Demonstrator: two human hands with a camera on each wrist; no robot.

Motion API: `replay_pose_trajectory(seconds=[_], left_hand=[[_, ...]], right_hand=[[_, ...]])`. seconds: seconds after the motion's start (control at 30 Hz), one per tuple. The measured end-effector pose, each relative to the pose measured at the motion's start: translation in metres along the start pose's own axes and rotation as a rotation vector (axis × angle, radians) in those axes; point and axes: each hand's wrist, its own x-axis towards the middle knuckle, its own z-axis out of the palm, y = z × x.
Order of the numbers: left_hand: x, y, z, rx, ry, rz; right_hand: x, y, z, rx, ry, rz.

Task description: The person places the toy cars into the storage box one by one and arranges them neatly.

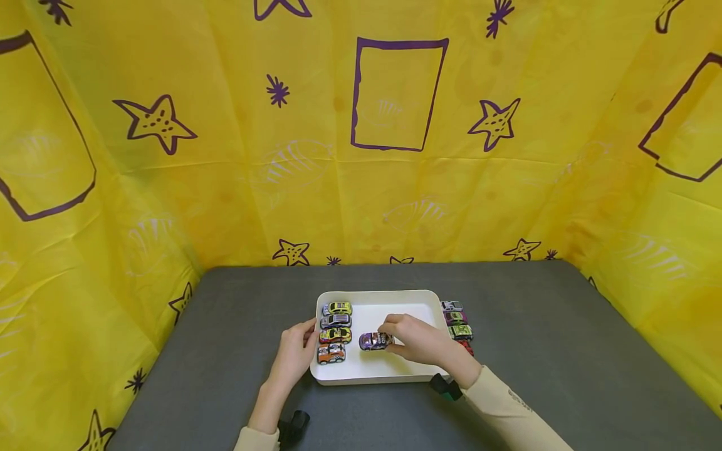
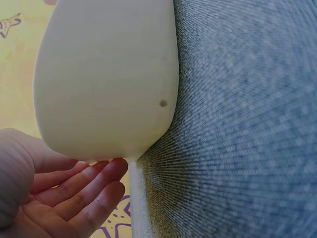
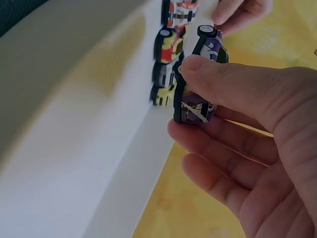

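Note:
My right hand [image 1: 420, 341] pinches a purple toy car [image 1: 373, 341] between thumb and fingers, over the inside of a white rectangular tray [image 1: 389, 379]. In the right wrist view the thumb lies across the side of this car [image 3: 198, 101]. Along the tray's left end stand a yellow toy car [image 1: 337, 307], a silver one [image 1: 335, 321], a yellow-and-red one [image 1: 335, 336] and an orange-and-white one [image 1: 331, 354]. Beside that end, my left hand [image 1: 294, 351] touches the outer wall. Its loosely extended fingers [image 2: 101, 198] show in the left wrist view.
Outside the tray's right end, more toy cars stand in a column, among them a silver one [image 1: 451, 305], a purple one [image 1: 455, 317], a green one [image 1: 460, 332] and a partly hidden red one [image 1: 465, 346]. Patterned yellow cloth [image 1: 338, 207] surrounds the dark grey table [image 1: 254, 294].

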Motion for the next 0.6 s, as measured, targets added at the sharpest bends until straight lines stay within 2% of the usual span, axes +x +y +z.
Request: replay_pose_trajectory(seconds=[0.23,0.6], left_hand=[[0.0,0.0,0.0,-0.007,-0.001,-0.001],[0.0,-0.001,0.0,0.0,0.006,0.016]], right_hand=[[0.006,-0.007,0.007,-0.024,-0.003,-0.057],[0.017,-0.021,0.015,-0.03,-0.079,-0.057]])
